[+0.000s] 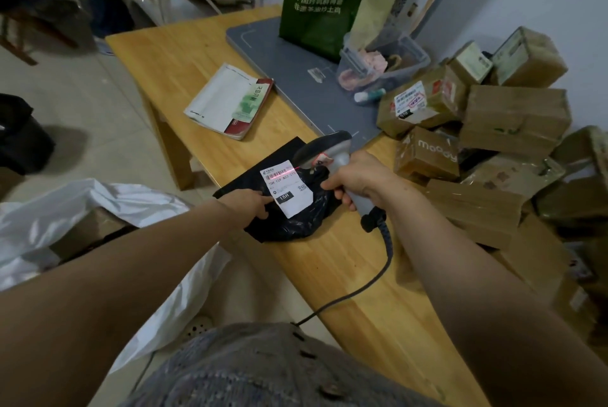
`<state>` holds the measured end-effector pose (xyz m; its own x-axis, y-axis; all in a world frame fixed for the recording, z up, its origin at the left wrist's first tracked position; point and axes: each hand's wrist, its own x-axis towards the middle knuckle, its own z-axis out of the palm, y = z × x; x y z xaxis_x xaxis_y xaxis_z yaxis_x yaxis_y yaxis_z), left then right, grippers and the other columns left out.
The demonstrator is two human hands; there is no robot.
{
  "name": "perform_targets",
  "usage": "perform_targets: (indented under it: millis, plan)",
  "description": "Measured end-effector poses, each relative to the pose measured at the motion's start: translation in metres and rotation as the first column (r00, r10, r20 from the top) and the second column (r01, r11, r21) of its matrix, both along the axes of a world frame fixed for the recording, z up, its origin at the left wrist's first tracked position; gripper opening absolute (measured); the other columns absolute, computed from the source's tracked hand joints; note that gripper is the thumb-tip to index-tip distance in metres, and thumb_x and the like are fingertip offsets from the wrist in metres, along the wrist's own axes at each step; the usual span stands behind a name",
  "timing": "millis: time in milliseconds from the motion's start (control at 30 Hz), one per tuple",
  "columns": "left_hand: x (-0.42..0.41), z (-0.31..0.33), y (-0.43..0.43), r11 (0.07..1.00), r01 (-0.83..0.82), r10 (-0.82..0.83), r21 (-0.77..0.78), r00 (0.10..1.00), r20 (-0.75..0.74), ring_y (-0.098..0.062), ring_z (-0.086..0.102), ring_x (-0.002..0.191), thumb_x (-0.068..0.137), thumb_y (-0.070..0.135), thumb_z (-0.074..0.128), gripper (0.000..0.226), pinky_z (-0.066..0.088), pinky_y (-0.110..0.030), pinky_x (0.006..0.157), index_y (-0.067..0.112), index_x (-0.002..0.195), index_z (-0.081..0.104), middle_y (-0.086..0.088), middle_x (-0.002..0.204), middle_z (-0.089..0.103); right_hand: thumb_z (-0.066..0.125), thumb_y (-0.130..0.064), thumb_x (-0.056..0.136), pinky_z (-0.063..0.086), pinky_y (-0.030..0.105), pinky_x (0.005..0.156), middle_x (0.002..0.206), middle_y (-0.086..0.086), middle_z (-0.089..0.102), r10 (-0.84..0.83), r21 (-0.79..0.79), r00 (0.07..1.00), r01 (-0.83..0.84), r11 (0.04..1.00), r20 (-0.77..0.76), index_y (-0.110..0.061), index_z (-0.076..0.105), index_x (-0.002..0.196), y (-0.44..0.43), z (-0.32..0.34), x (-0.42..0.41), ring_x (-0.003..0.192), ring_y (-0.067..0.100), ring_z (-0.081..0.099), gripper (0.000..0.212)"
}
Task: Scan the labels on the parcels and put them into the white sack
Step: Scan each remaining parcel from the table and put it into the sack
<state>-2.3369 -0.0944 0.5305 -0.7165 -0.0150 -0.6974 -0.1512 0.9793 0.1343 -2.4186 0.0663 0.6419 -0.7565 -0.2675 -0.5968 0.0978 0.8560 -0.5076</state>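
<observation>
White sack (65, 209) lies open on the floor at the far left, and a brown box (85, 232) sits inside it. Next comes the left hand (250, 201). Its fingers lie mostly straight and press down on the black parcel (296, 222), which rests on the wooden counter (345, 268) near its left edge. The white label (289, 189) faces up, and the red line (287, 172) from the scanner (325, 150) falls across the bar code at the top. The right hand (355, 176) has its fingers wrapped tight round the scanner handle. To scan well, I think the left hand should hold the soft bag flat so the label has no folds, and the red line should cover all the bars. More brown boxes (513, 117) wait in a pile at the right.
</observation>
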Motion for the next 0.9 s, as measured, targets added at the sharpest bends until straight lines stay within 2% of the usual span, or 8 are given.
perform_targets:
  millis: [100, 200, 433, 733, 800, 867, 900]
  plan:
    - [0.002, 0.006, -0.001, 0.999, 0.051, -0.051, -0.012, 0.999, 0.016, -0.029, 0.019, 0.146, 0.101, 0.013, 0.041, 0.055, 0.027, -0.035, 0.112, 0.015, 0.152, 0.021, -0.011, 0.161, 0.011, 0.072, -0.008, 0.081, 0.044, 0.024, 0.041, 0.042, 0.001, 0.055, -0.009, -0.01, 1.0, 0.009, 1.0, -0.002, -0.004, 0.06, 0.081, -0.003, 0.001, -0.002, 0.033, 0.012, 0.049, 0.013]
    - [0.003, 0.008, 0.001, 0.998, 0.054, -0.053, -0.024, 0.998, 0.014, -0.029, 0.02, 0.145, 0.101, 0.013, 0.04, 0.055, 0.027, -0.035, 0.113, 0.015, 0.152, 0.02, -0.011, 0.16, 0.014, 0.072, -0.008, 0.081, 0.044, 0.024, 0.041, 0.041, 0.001, 0.055, -0.012, -0.012, 1.0, 0.012, 1.0, 0.007, -0.005, 0.059, 0.08, -0.003, 0.001, -0.001, 0.033, 0.012, 0.049, 0.013]
    - [0.0, 0.0, 0.003, 0.999, -0.045, 0.045, 0.005, 0.999, 0.018, -0.03, 0.027, 0.142, 0.102, 0.02, 0.042, 0.057, 0.029, -0.034, 0.111, 0.019, 0.154, 0.016, -0.011, 0.157, 0.022, 0.071, -0.007, 0.082, 0.045, 0.023, 0.04, 0.043, 0.002, 0.055, -0.016, -0.012, 1.0, 0.016, 1.0, 0.002, -0.005, 0.057, 0.079, 0.001, 0.003, 0.004, 0.033, 0.012, 0.049, 0.014]
    - [-0.003, -0.006, 0.003, 0.987, -0.153, 0.153, 0.057, 0.988, 0.007, -0.028, 0.03, 0.141, 0.103, 0.027, 0.043, 0.057, 0.033, -0.032, 0.107, 0.022, 0.153, 0.018, -0.01, 0.157, 0.024, 0.071, -0.009, 0.083, 0.046, 0.024, 0.041, 0.045, 0.001, 0.056, -0.031, -0.026, 0.999, 0.031, 0.999, 0.016, -0.002, 0.061, 0.089, 0.001, 0.001, 0.006, 0.035, 0.011, 0.05, 0.014]
    - [-0.001, -0.007, 0.002, 0.98, -0.177, 0.178, 0.093, 0.984, -0.011, -0.029, 0.031, 0.14, 0.102, 0.023, 0.044, 0.056, 0.033, -0.032, 0.109, 0.021, 0.153, 0.022, -0.011, 0.156, 0.026, 0.071, -0.009, 0.083, 0.045, 0.024, 0.041, 0.045, 0.001, 0.056, -0.036, -0.037, 0.999, 0.036, 0.999, 0.021, -0.002, 0.061, 0.091, 0.001, 0.0, 0.006, 0.035, 0.011, 0.05, 0.015]
    - [0.002, -0.01, -0.001, 0.967, -0.211, 0.221, 0.144, 0.973, -0.06, -0.03, 0.037, 0.136, 0.1, 0.015, 0.047, 0.05, 0.035, -0.034, 0.109, 0.014, 0.148, 0.035, -0.013, 0.151, 0.035, 0.072, -0.011, 0.083, 0.045, 0.024, 0.041, 0.047, 0.002, 0.056, -0.037, -0.057, 0.999, 0.038, 0.998, 0.028, -0.001, 0.061, 0.092, 0.002, -0.001, 0.006, 0.036, 0.012, 0.051, 0.017]
    - [0.003, -0.012, -0.003, 0.96, -0.236, 0.257, 0.154, 0.957, -0.134, -0.03, 0.041, 0.133, 0.098, 0.012, 0.049, 0.046, 0.036, -0.035, 0.109, 0.01, 0.144, 0.043, -0.014, 0.147, 0.041, 0.072, -0.012, 0.083, 0.044, 0.024, 0.04, 0.048, 0.002, 0.057, -0.039, -0.071, 0.999, 0.041, 0.997, 0.03, -0.001, 0.06, 0.093, 0.002, -0.002, 0.006, 0.036, 0.012, 0.051, 0.019]
